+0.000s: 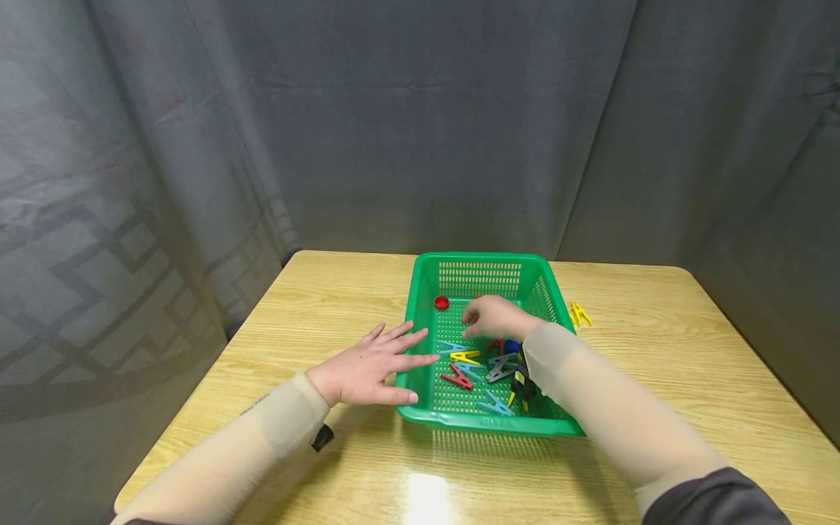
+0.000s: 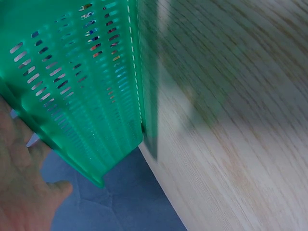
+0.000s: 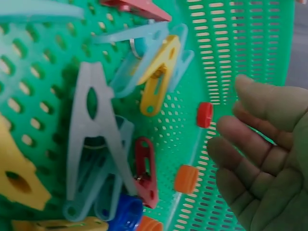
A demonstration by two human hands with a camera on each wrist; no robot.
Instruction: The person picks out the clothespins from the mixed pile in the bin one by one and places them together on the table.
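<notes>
1. On my feed, my left hand (image 1: 374, 372) lies at the basket (image 1: 459, 421)'s left rim, fingers spread and holding nothing. I take it to be steadying the basket, though I cannot tell how firmly it presses.

2. My right hand (image 1: 502, 319) is inside the basket, fingers loosely bent, thumb apart, nothing pinched; that shape seems suited to small things.

3. I count four caps. One red cap (image 1: 442, 302) lies just left of the right fingers and slightly beyond. Of two orange caps (image 3: 186, 179), one is close by those fingers; the other, and one blue cap (image 3: 126, 212), lie on their near side.

4. The clothespins lie mostly between my left fingers and right forearm. I count four light blue (image 3: 38, 13), three yellow (image 3: 166, 57), two red (image 3: 147, 8) and one grey (image 3: 94, 127). They overlap at odd angles, so I judge them unsorted; my wrist may hide more.

5. One more yellow clothespin (image 1: 580, 314) sits on the bench (image 1: 328, 292), right of the right fingers, outside the basket.
</notes>
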